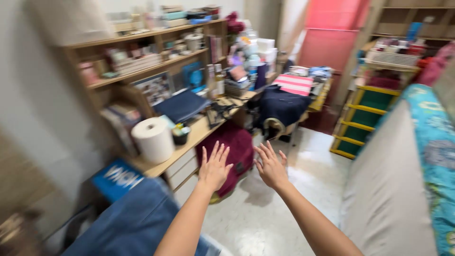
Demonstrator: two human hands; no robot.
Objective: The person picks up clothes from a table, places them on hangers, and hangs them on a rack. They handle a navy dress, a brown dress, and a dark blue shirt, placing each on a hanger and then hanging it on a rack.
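Note:
Both my arms reach forward over the pale floor, palms down, fingers spread. My left hand (214, 167) hovers in front of a dark red chair (233, 147) pushed under a wooden desk (189, 141). My right hand (271, 166) is just beside it, a little to the right, above the floor. Neither hand holds or touches anything. The picture is blurred by motion.
A white paper roll (153, 139) and a small dark cup (180, 135) stand on the desk, with cluttered shelves (142, 61) above. Blue denim cloth (128, 223) lies at lower left. A mattress with a turquoise cover (407, 180) fills the right. A yellow-green ladder (362, 121) stands behind.

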